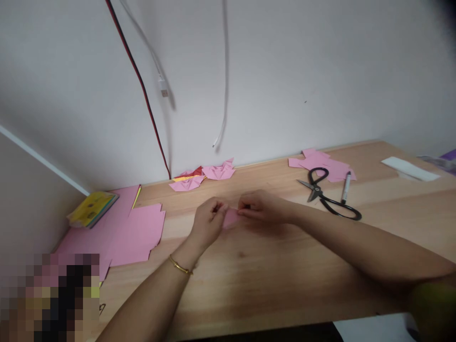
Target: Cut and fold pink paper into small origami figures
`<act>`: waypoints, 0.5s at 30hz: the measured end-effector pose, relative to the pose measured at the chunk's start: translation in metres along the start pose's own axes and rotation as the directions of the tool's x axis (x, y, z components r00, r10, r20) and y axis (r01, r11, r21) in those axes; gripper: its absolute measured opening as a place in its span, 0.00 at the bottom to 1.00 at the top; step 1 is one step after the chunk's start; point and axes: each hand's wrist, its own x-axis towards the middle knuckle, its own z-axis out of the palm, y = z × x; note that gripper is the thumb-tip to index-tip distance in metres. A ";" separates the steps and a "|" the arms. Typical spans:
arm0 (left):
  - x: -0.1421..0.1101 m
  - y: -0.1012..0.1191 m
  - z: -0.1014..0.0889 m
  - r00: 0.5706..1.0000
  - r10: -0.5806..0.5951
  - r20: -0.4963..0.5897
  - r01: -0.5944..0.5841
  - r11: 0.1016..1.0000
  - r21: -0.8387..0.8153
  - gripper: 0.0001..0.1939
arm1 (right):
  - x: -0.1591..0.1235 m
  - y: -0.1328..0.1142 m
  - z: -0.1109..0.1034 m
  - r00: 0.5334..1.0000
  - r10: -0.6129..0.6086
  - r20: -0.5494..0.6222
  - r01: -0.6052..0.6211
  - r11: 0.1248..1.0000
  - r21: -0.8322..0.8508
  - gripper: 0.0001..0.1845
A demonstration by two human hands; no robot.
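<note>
Between my two hands is a small piece of pink paper [231, 216], held just over the wooden table [242, 285]. My left hand [210, 219], with a gold bangle at its wrist, pinches the paper's left side. On the opposite side, the fingers of my right hand [261, 206] are closed on the paper's upper right edge. Fingers cover part of the paper, so its full shape and any folds are hard to make out. Folded pink paper pieces [219, 171] lie beyond my hands by the wall.
Black-handled scissors [316, 190] lie open at the right, beside a marker [346, 187] and pink paper scraps [331, 166]. A white strip [409, 168] is farther right. Large pink sheets [135, 232] and a yellow packet [92, 209] occupy the left. Cables [142, 85] hang along the wall.
</note>
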 end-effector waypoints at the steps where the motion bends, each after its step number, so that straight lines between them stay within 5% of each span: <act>1: 0.000 -0.001 0.000 0.999 -0.037 -0.012 0.037 0.998 -0.044 0.09 | 0.000 0.001 -0.002 1.000 -0.002 -0.016 0.003 1.000 0.004 0.11; 8: 0.003 -0.009 -0.003 0.973 -0.219 0.068 0.230 0.940 -0.254 0.12 | 0.000 0.010 -0.004 0.986 0.125 -0.109 -0.108 0.982 0.155 0.11; 15: 0.000 -0.002 -0.004 0.948 -0.165 0.272 0.202 0.973 -0.114 0.13 | 0.002 0.014 -0.001 0.937 0.256 -0.238 -0.156 0.916 0.370 0.14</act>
